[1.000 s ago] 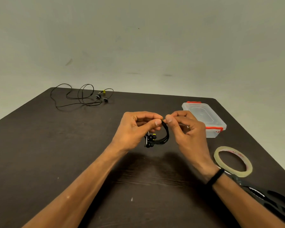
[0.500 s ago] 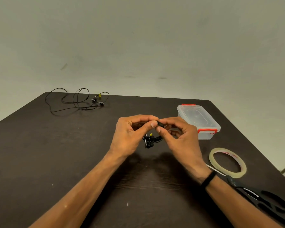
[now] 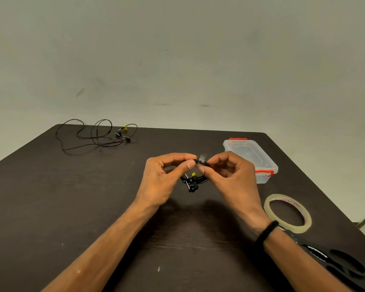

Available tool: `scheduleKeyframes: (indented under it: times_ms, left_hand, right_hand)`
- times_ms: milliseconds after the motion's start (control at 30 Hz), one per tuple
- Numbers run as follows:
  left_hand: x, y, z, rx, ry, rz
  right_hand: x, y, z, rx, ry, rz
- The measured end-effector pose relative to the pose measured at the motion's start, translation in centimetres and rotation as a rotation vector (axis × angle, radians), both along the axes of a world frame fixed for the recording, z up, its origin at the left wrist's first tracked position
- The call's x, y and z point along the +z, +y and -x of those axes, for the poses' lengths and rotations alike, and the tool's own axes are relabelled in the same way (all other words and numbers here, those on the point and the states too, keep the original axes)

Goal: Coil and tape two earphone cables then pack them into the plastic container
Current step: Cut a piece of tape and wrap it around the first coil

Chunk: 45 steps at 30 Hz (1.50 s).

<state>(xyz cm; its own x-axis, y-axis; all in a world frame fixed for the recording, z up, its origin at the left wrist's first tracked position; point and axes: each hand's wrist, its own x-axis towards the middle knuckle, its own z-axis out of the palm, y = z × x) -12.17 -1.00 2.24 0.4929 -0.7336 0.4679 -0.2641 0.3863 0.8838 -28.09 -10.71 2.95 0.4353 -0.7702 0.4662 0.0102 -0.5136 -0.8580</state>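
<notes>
dark table (image 3: 93, 207) | plastic container (image 3: 251, 157) lidded, contents unclear | coiled earphone (image 3: 193, 181) held

On the table (image 3: 51, 207), the loose earphones (image 3: 97, 135) lie far left, container (image 3: 251, 157) right, tape roll (image 3: 288, 213) nearer.

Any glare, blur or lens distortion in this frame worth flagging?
Head view: sharp overall, soft even lighting; faint shadow under the hands on the table; wide-angle lens splays the table edges; the clear tape strip on the coiled earphone is barely visible.
</notes>
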Motion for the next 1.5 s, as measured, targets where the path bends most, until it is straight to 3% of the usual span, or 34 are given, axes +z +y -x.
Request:
scheduleKeyframes:
  times_ms: [167, 433, 767, 867, 1000, 1200, 1267, 1500]
  left_hand:
    - [0.0, -0.1, -0.4, 0.024, -0.035, -0.023]
    - [-0.1, 0.2, -0.3, 0.074, -0.136, -0.004]
    - [-0.2, 0.4, 0.0, 0.168, -0.297, -0.034]
    - [-0.1, 0.5, 0.0, 0.19, -0.33, -0.019]
    - [0.1, 0.6, 0.1, 0.213, -0.365, -0.016]
    - [0.0, 0.7, 0.4, 0.241, -0.398, -0.031]
    - [0.0, 0.7, 0.6, 0.256, -0.395, -0.033]
    - [0.0, 0.8, 1.2, 0.267, -0.381, -0.048]
  right_hand:
    - [0.6, -0.3, 0.4, 0.053, 0.045, 0.034]
    - [0.8, 0.5, 0.0, 0.125, -0.033, -0.195]
    - [0.1, 1.0, 0.0, 0.008, 0.09, 0.15]
    - [0.0, 0.8, -0.1, 0.02, 0.109, 0.156]
    - [-0.2, 0.1, -0.3, 0.108, 0.134, 0.043]
    - [-0.3, -0.3, -0.3, 0.329, 0.099, -0.384]
    - [-0.5, -0.2, -0.3, 0.366, 0.098, -0.431]
    - [-1.2, 0.6, -0.8, 0.17, 0.142, -0.139]
